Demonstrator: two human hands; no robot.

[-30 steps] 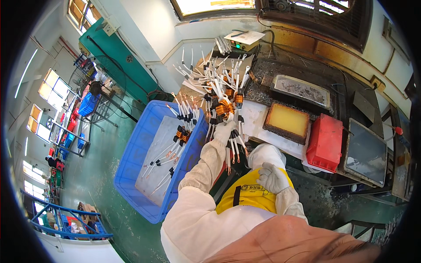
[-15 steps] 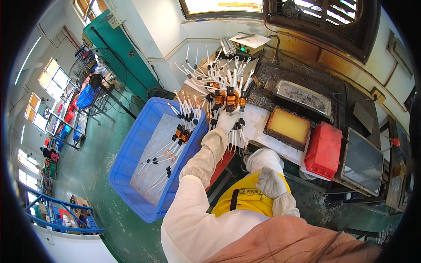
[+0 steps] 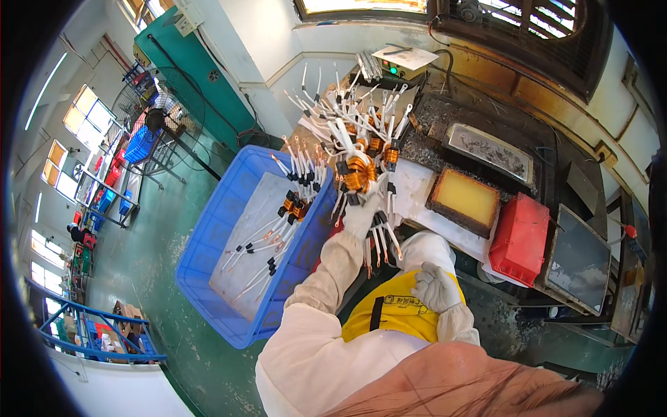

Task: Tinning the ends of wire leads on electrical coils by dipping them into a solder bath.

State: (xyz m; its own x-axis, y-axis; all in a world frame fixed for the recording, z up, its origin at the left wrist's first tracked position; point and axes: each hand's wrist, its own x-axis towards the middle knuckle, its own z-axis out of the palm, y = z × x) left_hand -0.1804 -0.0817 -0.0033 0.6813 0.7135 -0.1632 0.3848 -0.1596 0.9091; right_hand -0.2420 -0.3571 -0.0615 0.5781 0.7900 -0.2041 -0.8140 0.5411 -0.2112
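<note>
Right hand: the gloved right hand [image 3: 436, 287] rests against the yellow apron [image 3: 396, 316] at the person's front, nearest of all; its fingers are loosely curled, pinching nothing that I can see.
Left hand: the gloved left hand [image 3: 363, 217] reaches forward over the near edge of the table [image 3: 417, 191]; its fingers are closed on a coil bundle [image 3: 359, 174], and more white leads with black tips hang down below the fist.
Risk, grip: I judge the bundle could slip, since the fist closes around only part of it while long stiff leads splay out in every direction.
Risk, snagging: the leads stand right against the heap of like parts [image 3: 347, 115] behind, so a pull may drag neighbours off the table edge.
Risk, spill: the blue crate [image 3: 208, 229] sits beside the table's left edge and below it; a part released short of it would probably land on the green floor [image 3: 153, 229].
Coil look: an orange-copper wound ring, with white sleeved leads ending in black caps or bare metal lugs.
Crate contents: a few similar coils [image 3: 295, 207] and leads lie on a pale sheet inside.
Farther on the table: a tray of yellow stuff [image 3: 464, 200], a red bin [image 3: 520, 236], and a dark, grimy tray [image 3: 490, 150] towards the far edge.
</note>
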